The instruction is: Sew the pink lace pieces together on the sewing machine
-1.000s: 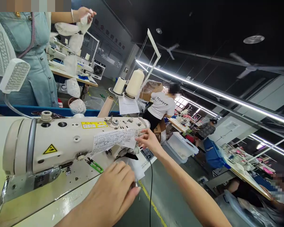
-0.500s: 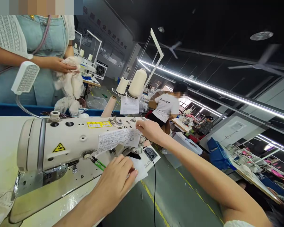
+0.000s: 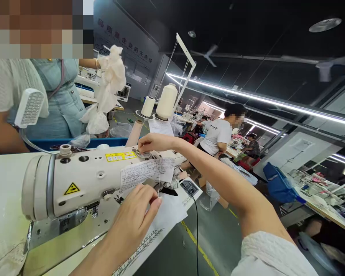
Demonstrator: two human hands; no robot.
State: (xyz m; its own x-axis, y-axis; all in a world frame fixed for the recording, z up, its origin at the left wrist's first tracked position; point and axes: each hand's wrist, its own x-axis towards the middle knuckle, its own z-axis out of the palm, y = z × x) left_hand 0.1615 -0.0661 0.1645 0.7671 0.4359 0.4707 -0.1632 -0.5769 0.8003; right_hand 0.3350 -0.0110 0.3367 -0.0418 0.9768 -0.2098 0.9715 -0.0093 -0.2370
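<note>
A white sewing machine (image 3: 83, 174) lies across the view. My left hand (image 3: 136, 212) is in front of it, thumb and forefinger pinched on a thin pale thread (image 3: 160, 178) that runs up past a handwritten paper (image 3: 138, 172) stuck on the machine. My right hand (image 3: 151, 142) reaches over the machine's top, fingers closed at the metal thread guide (image 3: 142, 154); what they hold is too small to make out. The dark tips of thread snips (image 3: 119, 199) show beside my left hand, the rest hidden behind it.
Two thread cones (image 3: 166, 101) stand behind the machine under a thread stand (image 3: 186, 50). A lamp (image 3: 30, 107) rises at left. Across the machine a person (image 3: 60, 103) holds up pale fabric (image 3: 110, 80). Another person (image 3: 217, 134) stands farther back. A black cable (image 3: 197, 230) hangs at the table edge.
My right hand has moved left along the machine's top to the thread guide. A thread now shows at my left fingertips. The person across has raised the pale fabric.
</note>
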